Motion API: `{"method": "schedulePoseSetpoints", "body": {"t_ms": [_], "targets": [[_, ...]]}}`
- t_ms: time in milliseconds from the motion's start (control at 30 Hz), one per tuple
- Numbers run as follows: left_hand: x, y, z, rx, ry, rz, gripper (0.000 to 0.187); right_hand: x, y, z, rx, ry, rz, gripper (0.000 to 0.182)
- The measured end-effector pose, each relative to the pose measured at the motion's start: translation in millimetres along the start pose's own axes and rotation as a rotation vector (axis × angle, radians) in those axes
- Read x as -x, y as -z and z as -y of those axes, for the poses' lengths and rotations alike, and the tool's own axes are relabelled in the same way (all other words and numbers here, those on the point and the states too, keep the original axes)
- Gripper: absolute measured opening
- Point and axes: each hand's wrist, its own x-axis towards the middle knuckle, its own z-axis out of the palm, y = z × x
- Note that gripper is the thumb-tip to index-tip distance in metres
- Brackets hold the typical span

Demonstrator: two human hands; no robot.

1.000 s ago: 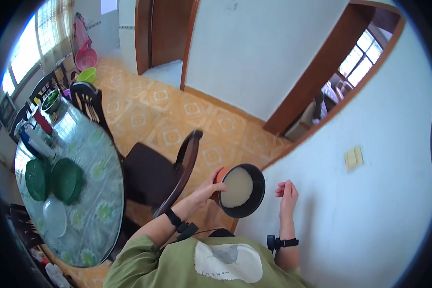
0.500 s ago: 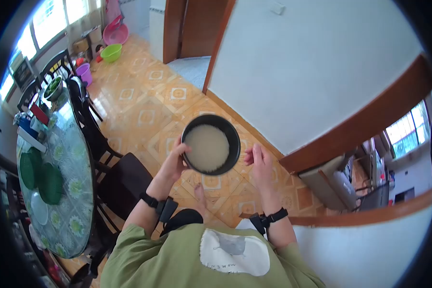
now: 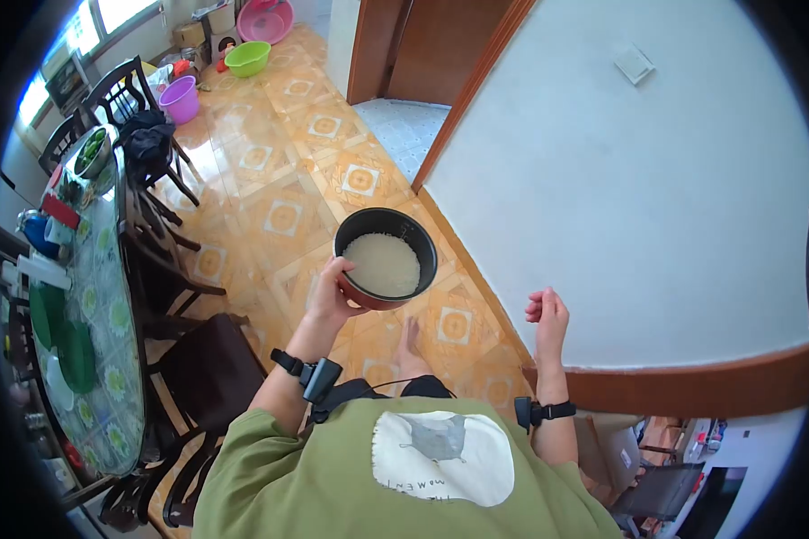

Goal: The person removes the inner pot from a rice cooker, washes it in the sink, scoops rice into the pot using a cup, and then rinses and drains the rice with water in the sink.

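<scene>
A round pot (image 3: pixel 385 301), dark inside and reddish outside, hangs over the tiled floor with white rice (image 3: pixel 382 265) in it. My left hand (image 3: pixel 334 292) grips its left rim, the thumb over the edge and the fingers underneath. Off to the right, apart from the pot, my right hand (image 3: pixel 548 314) is raised with its fingers curled together and nothing visible in them.
An oval table (image 3: pixel 108 395) stands at the left, with green mats, a bowl of greens (image 3: pixel 92 153) and dark chairs (image 3: pixel 211 373) around it. Purple (image 3: pixel 180 101), green (image 3: pixel 248 59) and pink basins lie beyond. A white wall (image 3: pixel 638 207) runs along the right, beside a doorway.
The view has shifted forward across the room and turned. The pot in my left hand tilts so more of its outer side shows. My right hand has moved right, farther from the pot.
</scene>
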Motion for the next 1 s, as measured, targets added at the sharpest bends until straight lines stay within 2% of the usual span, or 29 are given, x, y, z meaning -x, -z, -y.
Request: {"method": "schedulePoseSetpoints", "body": {"t_ms": [33, 100, 133, 200, 233, 300, 333, 400, 467, 533, 633, 767, 867, 1000], "targets": [[-31.3, 4.3, -7.6, -0.007, 0.000, -0.010, 0.063, -35.2, 1.7, -3.6, -0.009, -0.004, -0.016, 0.046], [-83.1, -4.2, -29.5, 0.043, -0.007, -0.082, 0.043, -97.8, -0.4, -12.4, -0.026, -0.028, -0.040, 0.046], [-98.5, -18.1, -44.8, 0.020, -0.035, -0.183, 0.049, -140.9, -4.8, -6.8, -0.026, -0.012, -0.019, 0.045], [-124.2, -41.1, -77.8, -0.060, -0.183, -0.285, 0.053, -209.0, -30.4, 3.8, -0.048, -0.007, 0.013, 0.044], [-135.1, -50.1, -95.9, -0.070, -0.182, -0.300, 0.053, -241.8, -46.2, 9.4, -0.061, -0.016, 0.065, 0.043], [-150.1, -62.7, -133.8, -0.058, -0.354, -0.328, 0.056, -304.9, -90.4, 28.1, -0.085, -0.002, 0.195, 0.043], [-151.2, -67.5, -153.9, -0.049, -0.368, -0.391, 0.048, -332.9, -116.5, 36.1, -0.097, 0.012, 0.266, 0.043], [-167.2, -44.6, -187.0, -0.002, -0.393, -0.316, 0.040, -389.6, -173.4, 46.7, -0.062, 0.074, 0.435, 0.043], [-181.6, -46.5, -218.3, 0.132, -0.441, -0.368, 0.033, -435.4, -240.1, 59.5, -0.009, 0.134, 0.516, 0.043], [-212.0, -21.4, -248.7, 0.113, -0.432, -0.336, 0.034, -483.1, -308.3, 60.5, -0.023, 0.122, 0.640, 0.043], [-272.8, 18.1, -305.4, 0.090, -0.395, -0.565, 0.042, -536.5, -403.2, 78.6, 0.043, 0.143, 0.713, 0.044], [-368.4, 15.0, -405.2, 0.077, -0.384, -0.721, 0.053, -629.7, -515.8, 85.6, 0.033, 0.064, 0.729, 0.046], [-430.3, 9.3, -491.2, -0.003, -0.305, -0.631, 0.057, -698.7, -571.4, 114.5, 0.026, 0.070, 0.684, 0.046], [-529.7, -48.1, -584.6, -0.135, -0.289, -0.505, 0.068, -786.4, -607.4, 151.5, 0.008, 0.059, 0.564, 0.047]]}}
